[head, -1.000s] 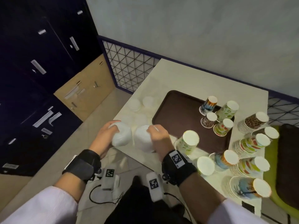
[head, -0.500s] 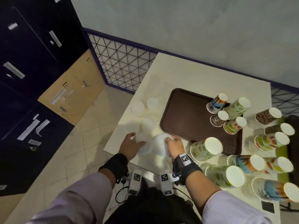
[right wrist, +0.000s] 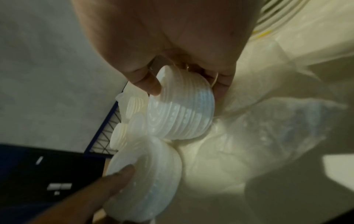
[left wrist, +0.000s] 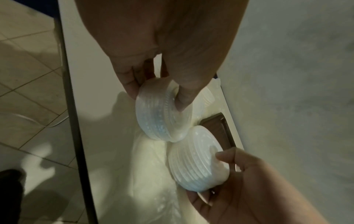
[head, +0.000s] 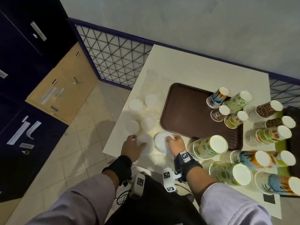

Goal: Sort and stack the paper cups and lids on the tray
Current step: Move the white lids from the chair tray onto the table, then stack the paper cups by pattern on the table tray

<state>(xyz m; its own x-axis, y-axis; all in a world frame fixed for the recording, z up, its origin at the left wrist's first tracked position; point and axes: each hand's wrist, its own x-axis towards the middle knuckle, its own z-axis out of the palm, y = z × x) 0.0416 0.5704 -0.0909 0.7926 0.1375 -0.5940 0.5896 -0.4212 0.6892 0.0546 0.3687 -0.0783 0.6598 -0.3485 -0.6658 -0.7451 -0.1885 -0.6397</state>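
Two stacks of white plastic lids stand side by side on the white table near its front left corner. My left hand (head: 138,143) grips the left lid stack (head: 146,145) from above, thumb and fingers around its sides (left wrist: 162,118). My right hand (head: 170,139) grips the right lid stack (head: 159,142) the same way (right wrist: 180,113). The two stacks touch at their edges. The brown tray (head: 183,114) lies just behind the right stack, with several patterned paper cups (head: 227,108) upside down at its far right corner.
Several smaller lid stacks (head: 135,104) sit on the table left of the tray. Long nested stacks of patterned cups (head: 209,146) lie on their sides along the table's right and front right. The table edge (head: 113,138) drops to tiled floor at the left.
Both hands have brought the two lid stacks down from a tilted hold in the air onto the table, close beside each other. The head view has shifted.
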